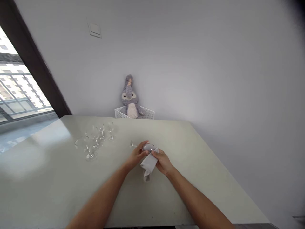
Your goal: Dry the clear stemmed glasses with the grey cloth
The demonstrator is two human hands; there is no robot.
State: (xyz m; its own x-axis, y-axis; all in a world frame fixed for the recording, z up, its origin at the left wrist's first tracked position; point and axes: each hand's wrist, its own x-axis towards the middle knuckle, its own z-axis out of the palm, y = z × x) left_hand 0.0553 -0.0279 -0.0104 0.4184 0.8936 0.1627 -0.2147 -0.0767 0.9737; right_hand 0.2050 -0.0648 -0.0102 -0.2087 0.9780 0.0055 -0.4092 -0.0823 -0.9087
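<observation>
A stemmed glass [149, 147] lies tilted sideways between my hands, above the middle of the table. Its stem and foot point to the left. My left hand [138, 154] is wrapped round the bowl. A light grey cloth [149, 163] is pinched in my right hand [162, 160], pressed against the rim end of the bowl. The cloth's loose end hangs down toward me. Whether some of the cloth is inside the bowl I cannot tell. Several clear stemmed glasses [91, 156] stand upright in a group to the left.
The pale table [190, 197] reaches to the wall. Behind its far edge a grey plush toy [130, 98] sits in a white perforated basket or chair [149, 114]. A dark-framed window [23, 86] is at the left, and a switch plate [94, 29] is on the wall.
</observation>
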